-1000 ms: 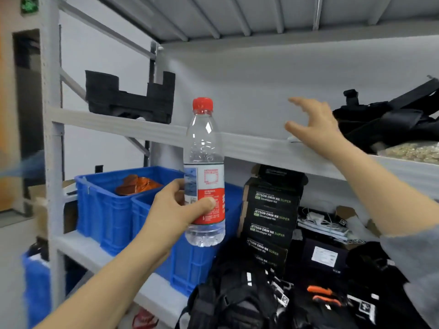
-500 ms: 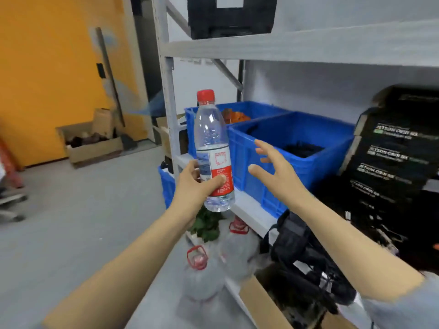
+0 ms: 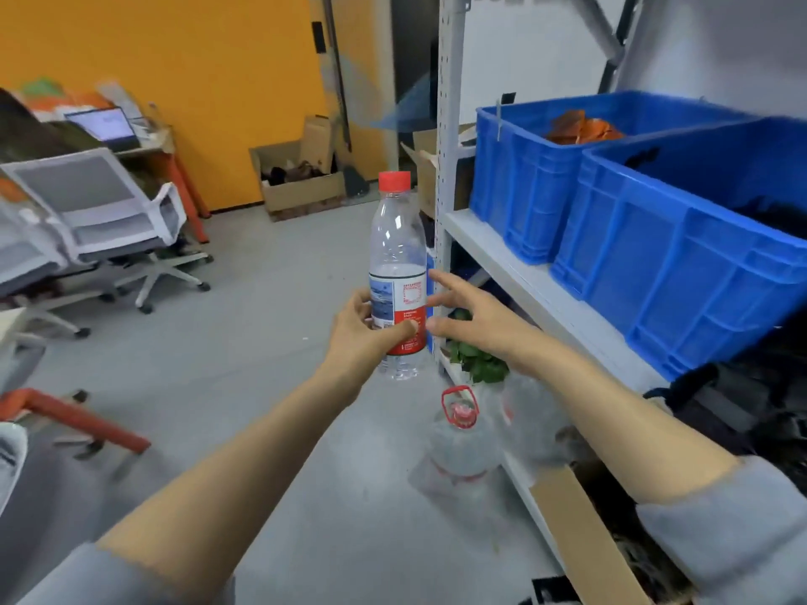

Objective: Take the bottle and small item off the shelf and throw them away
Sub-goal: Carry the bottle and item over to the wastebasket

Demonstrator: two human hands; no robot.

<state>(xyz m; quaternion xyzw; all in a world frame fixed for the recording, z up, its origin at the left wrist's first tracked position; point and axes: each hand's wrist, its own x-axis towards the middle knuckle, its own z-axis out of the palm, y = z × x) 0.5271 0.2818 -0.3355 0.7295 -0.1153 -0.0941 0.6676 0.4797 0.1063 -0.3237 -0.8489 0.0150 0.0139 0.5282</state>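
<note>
In front of the person, out over the grey floor [image 3: 262, 386] and just left of the shelf post [image 3: 450, 124], the water bottle [image 3: 398, 272] stands upright with its long axis vertical and its red cap [image 3: 394, 182] on top. The left hand [image 3: 364, 331] is wrapped around its lower half, thumb across the red part of the label [image 3: 404, 312], fingers behind. The right hand [image 3: 474, 318] hovers just beside the bottle on its right, fingers spread and empty, fingertips nearly at the label but, as far as can be seen, not touching it. So the left hand has the bottle and the right is the free one, nearer the shelving.

The bottle is clear plastic, ribbed near the base, with a blue, white and red label; it looks nearly empty, so it should be light and easy to carry one-handed.

No small item shows in either hand, and I cannot tell where it is. No rubbish bin is in view; an open cardboard box [image 3: 301, 185] sits by the orange wall [image 3: 174, 58]. Blue crates [image 3: 655, 255] fill the shelf on the right, and large water jugs [image 3: 463, 443] stand on the floor below the hands.
</note>
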